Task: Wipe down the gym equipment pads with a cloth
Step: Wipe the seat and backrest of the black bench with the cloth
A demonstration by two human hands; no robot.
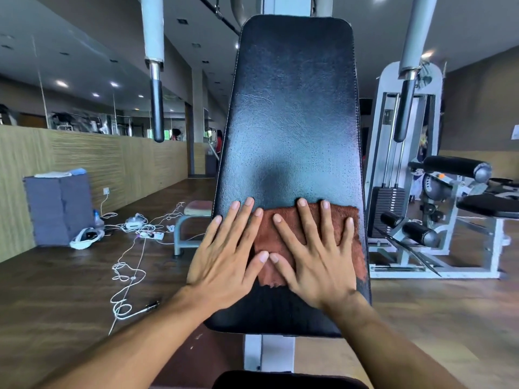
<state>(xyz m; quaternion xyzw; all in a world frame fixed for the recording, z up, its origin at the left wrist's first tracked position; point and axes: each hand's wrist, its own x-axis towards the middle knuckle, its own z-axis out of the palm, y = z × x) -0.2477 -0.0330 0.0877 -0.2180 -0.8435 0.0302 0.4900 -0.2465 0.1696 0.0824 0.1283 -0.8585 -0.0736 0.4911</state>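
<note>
- While both hands lie flat with fingers spread, the right hand presses the rust-brown cloth against the black back pad; the left hand rests half on the cloth's left edge, half on bare pad.
- Low in the frame's centre, the cloth covers only a band of the pad.
- Running upward through the middle of the frame, the pad's long axis leaves most of its surface above the fingertips, so the coming stroke likely goes up.
- Neither hand curls round anything; their thumbs nearly touch.
- A seat pad shows at the bottom edge.
</note>
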